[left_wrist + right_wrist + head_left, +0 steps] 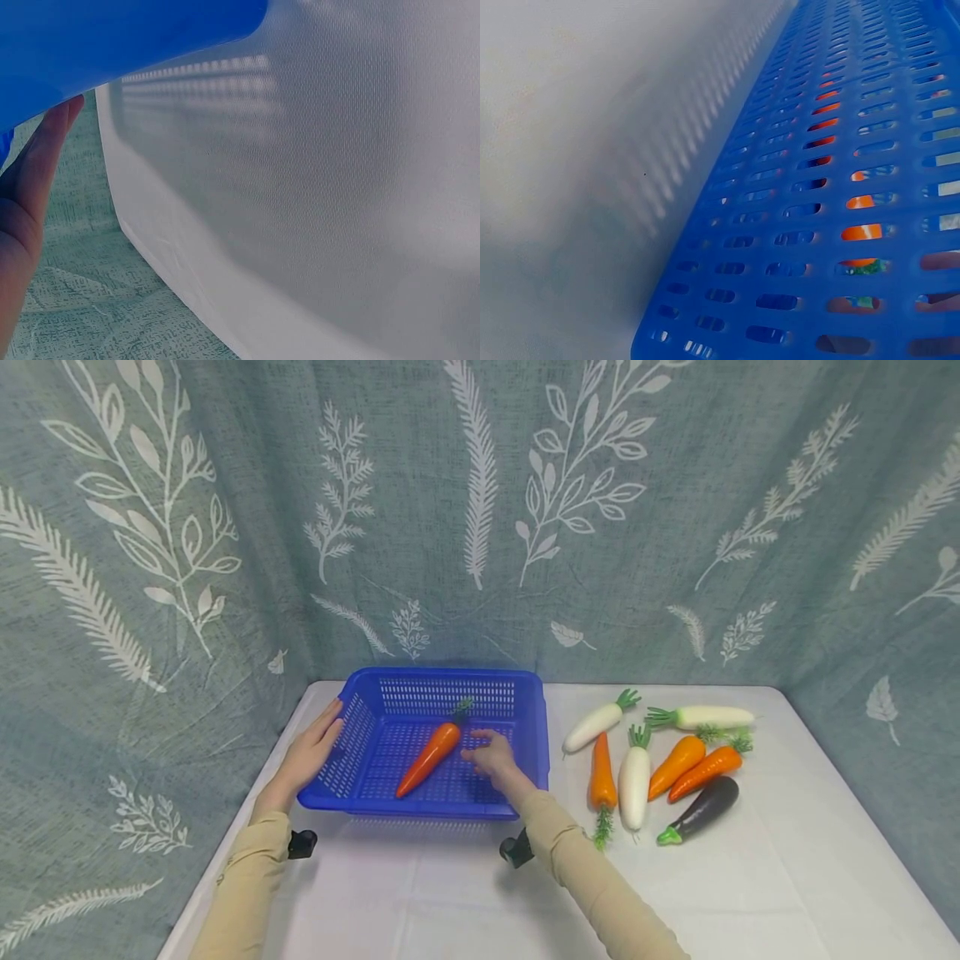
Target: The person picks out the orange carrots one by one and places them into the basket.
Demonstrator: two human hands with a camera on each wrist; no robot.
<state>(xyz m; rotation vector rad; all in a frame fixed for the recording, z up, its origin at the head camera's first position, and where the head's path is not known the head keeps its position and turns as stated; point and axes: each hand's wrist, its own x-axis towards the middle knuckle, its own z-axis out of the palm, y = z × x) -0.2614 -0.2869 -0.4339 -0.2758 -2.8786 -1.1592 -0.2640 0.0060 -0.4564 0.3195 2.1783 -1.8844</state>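
A blue slotted plastic basket (450, 673) stands at the back left of the table. One orange carrot (429, 760) with a green top lies slantwise on its floor. At the basket's left rim my left hand (306, 756) rests with its fingers extended; the left wrist view shows its fingers (46, 161) against the blue side. My right hand (495, 758) is over the inside of the basket, right of the carrot, with loosely bent fingers and nothing held. In the right wrist view the basket wall hides most of that hand, and orange carrot parts (864, 232) show through the slots.
Right of the basket lie three white radishes (636, 777), three more carrots (602, 772) and a dark eggplant (708, 806). They sit on a white-covered table (810, 860). A green leaf-patterned curtain (420, 527) hangs behind and at both sides.
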